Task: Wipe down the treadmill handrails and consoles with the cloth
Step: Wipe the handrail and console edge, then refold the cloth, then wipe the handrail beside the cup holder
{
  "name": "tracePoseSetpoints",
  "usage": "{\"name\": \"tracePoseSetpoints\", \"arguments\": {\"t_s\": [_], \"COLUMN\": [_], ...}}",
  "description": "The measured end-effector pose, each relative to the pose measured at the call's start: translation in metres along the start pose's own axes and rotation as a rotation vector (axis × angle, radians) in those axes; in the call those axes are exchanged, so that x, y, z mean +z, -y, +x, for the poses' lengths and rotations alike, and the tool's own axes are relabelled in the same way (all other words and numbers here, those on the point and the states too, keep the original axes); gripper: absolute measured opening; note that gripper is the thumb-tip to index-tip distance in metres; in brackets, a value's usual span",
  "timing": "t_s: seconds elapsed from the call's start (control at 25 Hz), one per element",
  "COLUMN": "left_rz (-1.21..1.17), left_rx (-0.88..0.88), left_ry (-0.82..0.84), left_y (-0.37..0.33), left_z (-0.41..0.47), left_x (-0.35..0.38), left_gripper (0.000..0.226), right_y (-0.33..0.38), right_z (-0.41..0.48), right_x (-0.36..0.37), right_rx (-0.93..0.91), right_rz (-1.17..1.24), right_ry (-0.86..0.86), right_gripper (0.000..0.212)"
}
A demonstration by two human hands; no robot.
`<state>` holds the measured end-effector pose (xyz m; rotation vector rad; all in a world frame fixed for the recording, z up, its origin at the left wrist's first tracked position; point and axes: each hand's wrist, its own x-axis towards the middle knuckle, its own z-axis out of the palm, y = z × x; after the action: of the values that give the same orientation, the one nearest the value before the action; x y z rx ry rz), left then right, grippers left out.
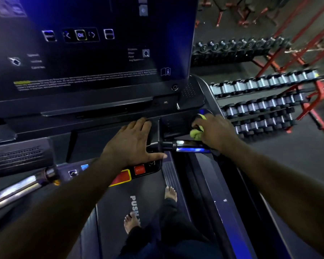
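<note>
I stand on a treadmill facing its dark console (pixel 94 58), which has lit buttons. My right hand (pixel 216 131) is shut on a bunched yellow-green cloth (pixel 195 134) and presses it into the cup holder recess at the console's right end, just above the short chrome right handrail (pixel 189 146). My left hand (pixel 133 143) lies flat with fingers spread on the lower control panel (pixel 142 170), beside the red stop buttons. A chrome left handrail (pixel 17 189) runs toward the lower left.
Racks of dumbbells (pixel 260 85) on red frames stand on the gym floor to the right. The treadmill belt (pixel 116 208) is under my bare feet (pixel 131 221), and the side rail (pixel 224 199) runs along its right.
</note>
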<state>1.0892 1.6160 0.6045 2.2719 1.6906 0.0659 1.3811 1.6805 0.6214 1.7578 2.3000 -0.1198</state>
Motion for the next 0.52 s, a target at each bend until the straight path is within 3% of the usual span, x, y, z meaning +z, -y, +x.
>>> {"name": "tracePoseSetpoints", "arguments": {"t_s": [0.08, 0.2, 0.28, 0.36, 0.44, 0.52], "left_rz": [-0.024, -0.015, -0.006, 0.017, 0.047, 0.090], "left_rx": [-0.003, -0.061, -0.149, -0.243, -0.318, -0.405], "left_ry": [-0.005, -0.016, -0.068, -0.118, -0.151, -0.185], "left_y": [-0.001, -0.002, -0.002, 0.001, 0.006, 0.016], "left_z": [0.000, -0.009, -0.025, -0.048, -0.075, -0.101], "left_x": [0.000, -0.003, -0.002, 0.002, 0.010, 0.015], "left_gripper": [0.121, 0.118, 0.113, 0.106, 0.103, 0.101], "right_y": [0.004, 0.019, 0.039, 0.062, 0.087, 0.114], "right_z": [-0.011, -0.015, -0.016, -0.011, 0.005, 0.026], "right_x": [0.005, -0.022, -0.046, -0.059, -0.055, -0.039], "right_rx": [0.041, 0.087, -0.016, -0.211, -0.397, -0.646], "right_rz": [0.072, 0.581, 0.911, 1.068, 1.018, 0.624], "right_ry": [0.051, -0.093, -0.278, -0.358, -0.266, -0.112], "right_gripper": [0.035, 0.053, 0.063, 0.071, 0.074, 0.073]}}
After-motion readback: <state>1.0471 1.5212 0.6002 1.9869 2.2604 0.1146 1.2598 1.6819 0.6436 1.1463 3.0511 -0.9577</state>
